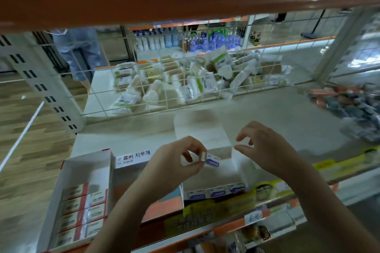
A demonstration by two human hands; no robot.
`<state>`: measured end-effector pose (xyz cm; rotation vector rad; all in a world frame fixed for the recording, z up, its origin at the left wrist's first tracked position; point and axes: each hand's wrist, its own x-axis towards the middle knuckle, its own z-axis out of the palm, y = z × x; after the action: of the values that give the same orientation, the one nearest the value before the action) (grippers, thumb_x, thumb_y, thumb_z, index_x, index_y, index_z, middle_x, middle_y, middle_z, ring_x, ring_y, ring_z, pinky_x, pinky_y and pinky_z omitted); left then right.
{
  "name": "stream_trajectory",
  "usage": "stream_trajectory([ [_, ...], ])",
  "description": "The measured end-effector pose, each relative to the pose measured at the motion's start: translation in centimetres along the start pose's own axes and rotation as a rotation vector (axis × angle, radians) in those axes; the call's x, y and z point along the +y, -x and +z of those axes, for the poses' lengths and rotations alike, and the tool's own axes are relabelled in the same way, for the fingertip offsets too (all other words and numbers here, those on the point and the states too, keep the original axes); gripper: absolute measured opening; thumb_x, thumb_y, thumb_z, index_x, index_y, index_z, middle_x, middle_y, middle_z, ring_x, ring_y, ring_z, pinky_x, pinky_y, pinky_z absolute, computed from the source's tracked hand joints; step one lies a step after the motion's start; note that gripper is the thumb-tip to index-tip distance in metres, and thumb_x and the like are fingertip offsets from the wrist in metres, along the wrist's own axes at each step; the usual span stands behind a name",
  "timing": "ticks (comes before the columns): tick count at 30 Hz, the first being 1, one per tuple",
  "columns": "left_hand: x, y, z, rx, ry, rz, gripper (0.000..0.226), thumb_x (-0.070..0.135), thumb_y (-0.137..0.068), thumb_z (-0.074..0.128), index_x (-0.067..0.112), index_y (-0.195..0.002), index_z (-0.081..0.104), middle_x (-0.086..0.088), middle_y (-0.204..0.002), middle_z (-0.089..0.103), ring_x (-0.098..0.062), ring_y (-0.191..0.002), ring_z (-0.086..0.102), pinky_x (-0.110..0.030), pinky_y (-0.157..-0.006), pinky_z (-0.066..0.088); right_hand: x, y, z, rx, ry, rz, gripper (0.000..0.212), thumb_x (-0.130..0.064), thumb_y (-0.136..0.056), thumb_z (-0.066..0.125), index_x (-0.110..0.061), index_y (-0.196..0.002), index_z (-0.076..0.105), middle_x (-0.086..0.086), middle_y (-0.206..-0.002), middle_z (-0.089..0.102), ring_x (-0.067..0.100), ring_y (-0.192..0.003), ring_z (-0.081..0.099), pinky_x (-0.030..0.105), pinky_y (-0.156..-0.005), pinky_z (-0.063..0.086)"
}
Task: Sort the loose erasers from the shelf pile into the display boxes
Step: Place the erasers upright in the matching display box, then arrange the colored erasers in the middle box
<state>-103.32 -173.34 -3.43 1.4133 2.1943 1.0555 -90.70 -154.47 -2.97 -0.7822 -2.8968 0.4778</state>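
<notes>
1. White shelf point(267, 121) carries our two display boxes: the left box point(67, 174) holds red-banded erasers point(82, 209).
2. Middle box point(236, 168) holds blue erasers point(217, 193) in its front row.
3. Our left hand point(176, 162) pinches a blue eraser point(211, 160) above that box.
4. Our right hand point(265, 146) hovers loosely curled, holding nothing.

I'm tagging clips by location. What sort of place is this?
Most likely a shop aisle: display boxes of packaged erasers, price labels along the shelf edge, and bottles stocked on shelving behind.
</notes>
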Motion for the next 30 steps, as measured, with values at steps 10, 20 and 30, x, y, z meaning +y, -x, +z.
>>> stream_trajectory([
  [10, 0.9, -3.8, 6.0, -0.168, -0.257, -0.059, 0.015, 0.028, -0.081, 0.062, 0.037, -0.087, 0.052, 0.021, -0.082, 0.053, 0.001, -0.075, 0.05, -0.012, -0.059, 0.038, 2.2, 0.9, 2.2, 0.059, -0.058, 0.155, 0.024, -0.035, -0.088, 0.058, -0.018, -0.105, 0.063, -0.002, -0.101, 0.062, 0.015, -0.087, 0.056, 0.022, -0.07, 0.034],
  [20, 0.5, -3.5, 7.0, -0.243, -0.367, -0.046, 0.018, 0.033, -0.084, 0.06, 0.03, -0.102, 0.06, 0.012, -0.103, 0.06, -0.007, -0.092, 0.05, -0.022, -0.079, 0.04, 2.5, 1.0, 2.0, -0.041, -0.137, 0.078, 0.017, -0.028, -0.092, 0.054, -0.013, -0.088, 0.062, -0.001, -0.084, 0.064, 0.015, -0.074, 0.056, 0.022, -0.059, 0.037],
  [30, 0.5, -3.4, 6.7, -0.361, -0.392, -0.04, 0.019, 0.035, -0.09, 0.05, 0.032, -0.103, 0.063, 0.012, -0.1, 0.06, -0.007, -0.091, 0.054, -0.02, -0.076, 0.042, 2.2, 0.9, 1.9, -0.089, -0.175, 0.037, 0.019, -0.025, -0.093, 0.052, -0.009, -0.091, 0.063, 0.003, -0.085, 0.066, 0.019, -0.078, 0.059, 0.027, -0.065, 0.042],
])
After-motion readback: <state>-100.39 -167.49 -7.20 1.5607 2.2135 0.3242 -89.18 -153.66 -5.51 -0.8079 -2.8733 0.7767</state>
